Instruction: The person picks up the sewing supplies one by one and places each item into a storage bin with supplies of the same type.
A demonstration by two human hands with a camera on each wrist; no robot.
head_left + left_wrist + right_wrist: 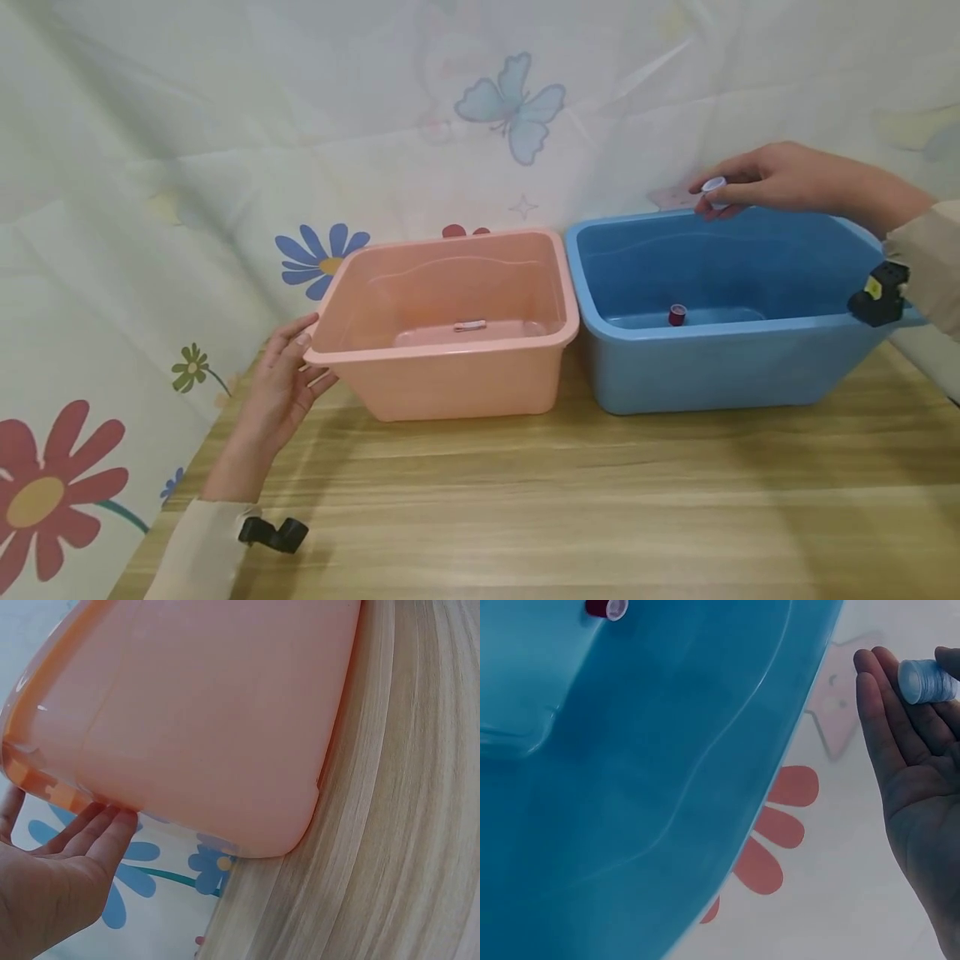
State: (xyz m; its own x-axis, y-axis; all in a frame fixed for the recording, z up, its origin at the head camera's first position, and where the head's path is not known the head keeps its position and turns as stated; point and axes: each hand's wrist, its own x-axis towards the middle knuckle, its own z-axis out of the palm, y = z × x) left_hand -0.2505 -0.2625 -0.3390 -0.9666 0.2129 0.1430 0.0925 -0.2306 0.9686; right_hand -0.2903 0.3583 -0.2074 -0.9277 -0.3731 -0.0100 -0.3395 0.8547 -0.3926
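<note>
My left hand [281,387] holds the left end of a pink plastic basin [450,383], thumb by the rim and fingertips under it. In the left wrist view, the fingers [96,834] reach below the basin's lip. Raised over the back rim of a blue basin [712,367], my right hand [787,179] pinches a small pale-blue spool of thread [928,681] between thumb and fingers. A dark red spool of thread [677,315] stands on the blue basin's floor. Inside the pink basin lies a small, flat, light-coloured item with reddish edges [470,326].
Both basins stand side by side, rims nearly meeting, at the back of a wood-grain table [525,492]. Behind them hangs a white cloth [360,108] printed with flowers and a butterfly. A black wrist mount [881,293] on the right sleeve overlaps the blue rim.
</note>
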